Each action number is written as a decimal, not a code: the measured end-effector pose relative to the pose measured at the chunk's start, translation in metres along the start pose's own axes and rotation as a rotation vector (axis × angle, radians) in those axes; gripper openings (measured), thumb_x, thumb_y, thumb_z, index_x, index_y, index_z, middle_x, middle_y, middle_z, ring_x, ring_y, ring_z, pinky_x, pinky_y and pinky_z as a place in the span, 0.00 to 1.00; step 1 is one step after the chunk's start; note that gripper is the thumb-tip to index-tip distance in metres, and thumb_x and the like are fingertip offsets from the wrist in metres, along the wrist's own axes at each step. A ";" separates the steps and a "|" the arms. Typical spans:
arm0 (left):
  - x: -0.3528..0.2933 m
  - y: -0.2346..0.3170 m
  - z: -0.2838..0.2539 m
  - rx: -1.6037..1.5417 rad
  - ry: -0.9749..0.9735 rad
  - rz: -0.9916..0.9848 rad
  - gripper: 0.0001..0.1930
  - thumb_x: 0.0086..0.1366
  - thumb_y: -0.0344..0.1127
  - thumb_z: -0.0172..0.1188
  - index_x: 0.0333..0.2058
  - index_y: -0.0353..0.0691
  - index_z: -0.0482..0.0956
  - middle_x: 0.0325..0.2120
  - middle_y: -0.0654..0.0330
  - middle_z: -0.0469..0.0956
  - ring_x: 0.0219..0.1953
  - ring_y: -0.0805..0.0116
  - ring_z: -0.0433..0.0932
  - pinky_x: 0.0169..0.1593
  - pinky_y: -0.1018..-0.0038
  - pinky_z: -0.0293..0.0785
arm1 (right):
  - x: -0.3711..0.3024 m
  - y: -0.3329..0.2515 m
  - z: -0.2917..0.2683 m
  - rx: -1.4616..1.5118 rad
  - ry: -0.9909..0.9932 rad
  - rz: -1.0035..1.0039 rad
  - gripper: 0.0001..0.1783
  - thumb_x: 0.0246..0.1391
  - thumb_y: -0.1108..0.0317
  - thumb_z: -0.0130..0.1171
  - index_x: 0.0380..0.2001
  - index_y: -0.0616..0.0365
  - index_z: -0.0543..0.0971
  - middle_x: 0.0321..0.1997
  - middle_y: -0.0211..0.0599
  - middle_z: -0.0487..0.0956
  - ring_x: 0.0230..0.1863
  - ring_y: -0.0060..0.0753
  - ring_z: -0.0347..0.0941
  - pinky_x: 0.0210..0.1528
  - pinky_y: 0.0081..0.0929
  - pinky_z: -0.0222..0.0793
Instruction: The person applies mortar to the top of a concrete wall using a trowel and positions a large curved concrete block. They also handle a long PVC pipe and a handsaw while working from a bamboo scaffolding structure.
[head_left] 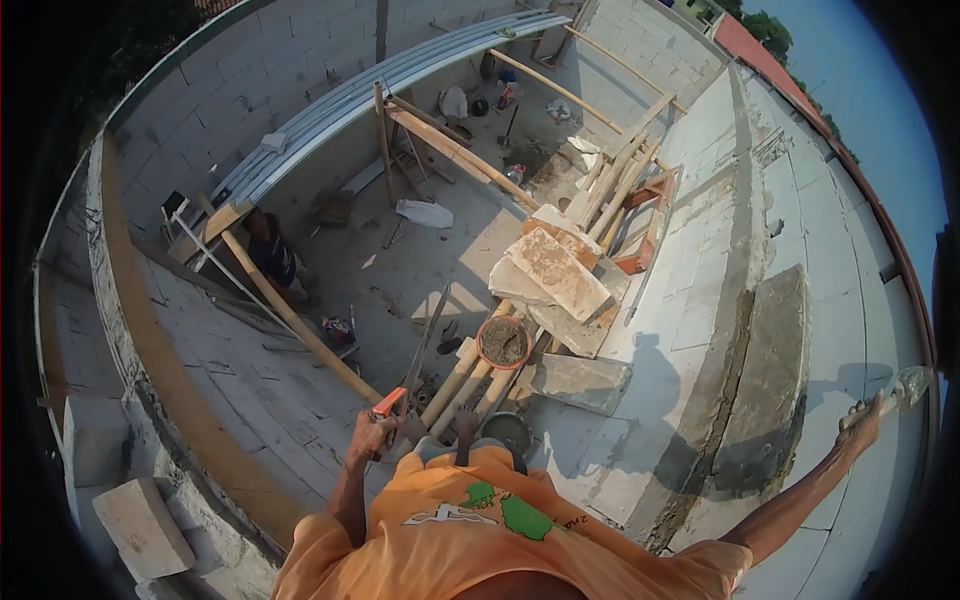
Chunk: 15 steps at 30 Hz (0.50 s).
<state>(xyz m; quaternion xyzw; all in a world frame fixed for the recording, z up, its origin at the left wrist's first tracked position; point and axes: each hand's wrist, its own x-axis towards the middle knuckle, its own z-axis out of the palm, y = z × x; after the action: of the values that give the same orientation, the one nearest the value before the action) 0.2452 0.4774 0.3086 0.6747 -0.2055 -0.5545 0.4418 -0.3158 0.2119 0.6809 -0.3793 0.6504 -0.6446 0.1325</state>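
Left hand grips a red-handled tool; right hand, flung far out, clutches a trowel. Between them, a bucket sits full of grey mortar.

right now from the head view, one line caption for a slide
Person atop a block wall, left hand gripping an orange-handled tool, right hand outstretched holding a trowel.

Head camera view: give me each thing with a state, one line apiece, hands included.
Left hand: closed on the red-handled trowel.
Red-handled trowel: held, blade pointing away over the drop.
Right hand: stretched far out to the side, gripping a pale object; what it is I cannot tell.
Mortar bucket: upright on the scaffold poles, holding grey mortar.
Mortar bed: spread on the wall top, no block on it.
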 end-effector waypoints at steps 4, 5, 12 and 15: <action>-0.028 -0.004 -0.016 -0.139 -0.003 0.160 0.08 0.56 0.30 0.62 0.20 0.36 0.77 0.11 0.65 0.72 0.13 0.77 0.69 0.19 0.75 0.63 | -0.074 0.126 0.030 -0.105 -0.172 0.251 0.14 0.55 0.62 0.64 0.37 0.60 0.74 0.23 0.31 0.72 0.18 0.25 0.68 0.16 0.25 0.64; -0.032 -0.008 -0.018 -0.079 0.021 0.038 0.08 0.56 0.30 0.62 0.20 0.36 0.77 0.11 0.65 0.72 0.13 0.78 0.69 0.20 0.75 0.63 | -0.094 0.152 0.035 -0.126 -0.221 0.297 0.14 0.55 0.62 0.64 0.37 0.60 0.74 0.24 0.31 0.72 0.18 0.25 0.68 0.17 0.25 0.64; -0.032 -0.043 -0.028 0.022 0.058 -0.095 0.05 0.56 0.31 0.60 0.28 0.35 0.80 0.12 0.67 0.73 0.14 0.80 0.69 0.20 0.78 0.64 | -0.206 0.279 0.052 -0.299 -0.504 0.568 0.14 0.56 0.63 0.62 0.39 0.60 0.75 0.25 0.31 0.72 0.20 0.26 0.69 0.19 0.26 0.65; -0.051 -0.020 -0.025 -0.016 0.097 0.000 0.09 0.56 0.31 0.59 0.34 0.36 0.82 0.13 0.67 0.74 0.14 0.81 0.69 0.20 0.79 0.65 | -0.232 0.308 0.055 -0.365 -0.595 0.637 0.14 0.57 0.63 0.61 0.40 0.60 0.75 0.26 0.31 0.73 0.21 0.26 0.69 0.19 0.26 0.65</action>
<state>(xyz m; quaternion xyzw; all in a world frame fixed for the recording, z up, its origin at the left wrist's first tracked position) 0.2486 0.5357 0.3211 0.6972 -0.1792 -0.5229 0.4565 -0.2217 0.2888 0.3111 -0.3462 0.7708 -0.3105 0.4354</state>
